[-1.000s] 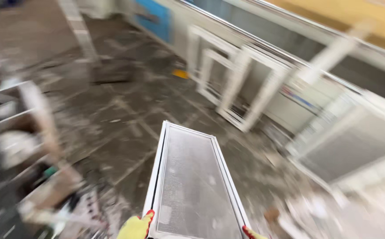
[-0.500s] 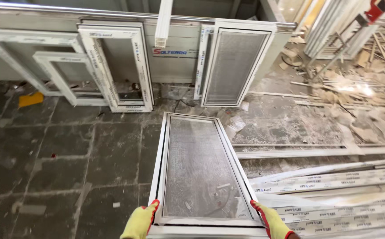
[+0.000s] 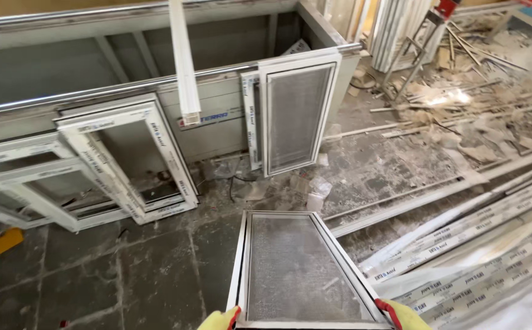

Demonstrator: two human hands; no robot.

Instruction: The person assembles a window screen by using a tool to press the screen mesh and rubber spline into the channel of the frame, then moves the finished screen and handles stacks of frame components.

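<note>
Window screen frame (image 3: 302, 275), long axis pointing away

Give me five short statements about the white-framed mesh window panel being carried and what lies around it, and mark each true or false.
1. Both hands, left and right, wear yellow gloves. True.
2. The white-framed mesh window panel is held by its near edge. True.
3. A second white-framed mesh panel lies flat on the floor. False: it leans upright against the grey bench.
4. The white frames at left hold mesh. False: they are open.
5. Long white profile strips lie at right. True.
</note>
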